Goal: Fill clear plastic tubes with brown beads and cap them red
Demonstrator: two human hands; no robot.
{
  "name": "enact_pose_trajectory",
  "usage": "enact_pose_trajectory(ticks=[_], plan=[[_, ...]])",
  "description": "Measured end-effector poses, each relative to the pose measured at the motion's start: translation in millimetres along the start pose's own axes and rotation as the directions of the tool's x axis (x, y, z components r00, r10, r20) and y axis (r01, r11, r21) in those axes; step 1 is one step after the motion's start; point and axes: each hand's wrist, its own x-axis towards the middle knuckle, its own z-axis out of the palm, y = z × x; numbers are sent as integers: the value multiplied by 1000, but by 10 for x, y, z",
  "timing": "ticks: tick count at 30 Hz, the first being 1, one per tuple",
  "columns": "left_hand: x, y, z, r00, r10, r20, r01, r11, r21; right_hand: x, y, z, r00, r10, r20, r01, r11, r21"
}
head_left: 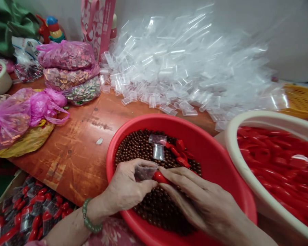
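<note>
My left hand [129,189] is closed on a small clear plastic case [145,171], held over a red basin [205,140]. Against the mouth of that case sits a red cap [160,177], pinched in the closed fingers of my right hand [195,191]. Brown round candies [133,145] fill the bottom of the basin below both hands. On top of them lie two clear cases [158,152] and several loose red caps [181,153]. What is inside the held case is hard to make out.
A white tub [232,136] of red parts stands at the right. Behind the basin spreads a big heap of clear cases [169,75]. Pink bags [66,56] of small pieces lie at the back left. Capped, filled cases [28,215] crowd a box at lower left.
</note>
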Motion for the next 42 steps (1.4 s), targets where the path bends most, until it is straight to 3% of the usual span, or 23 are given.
enact_pose_trajectory(ticks=[4,6,8,14,18,24,31,38,42], plan=[[-10,11,-9,998,-34,53,41,990,-134,2,8,-83,984,164,-66,-151,975,164],[-19,10,-13,996,-44,81,55,988,-142,16,-3,-111,937,323,-130,-282,923,261],[-26,4,-17,994,-26,102,36,994,-99,58,-27,-121,899,407,-161,-341,881,328],[-8,-61,-28,978,68,196,-55,996,-70,269,-74,-55,974,191,-122,-138,927,350],[-1,-108,-35,975,93,204,-79,994,-78,292,-58,1,986,133,-104,-89,933,349],[-12,-59,-62,965,90,246,-83,996,-36,203,-16,57,978,151,-144,-90,928,363],[0,-20,-53,971,101,218,-117,991,58,219,-28,107,979,144,-145,-92,943,320],[-1,-36,-62,974,66,217,-84,994,72,261,-119,142,960,197,-200,-139,953,269],[-11,-20,-66,971,89,222,-107,992,71,269,-141,169,945,264,-194,-188,921,341]])
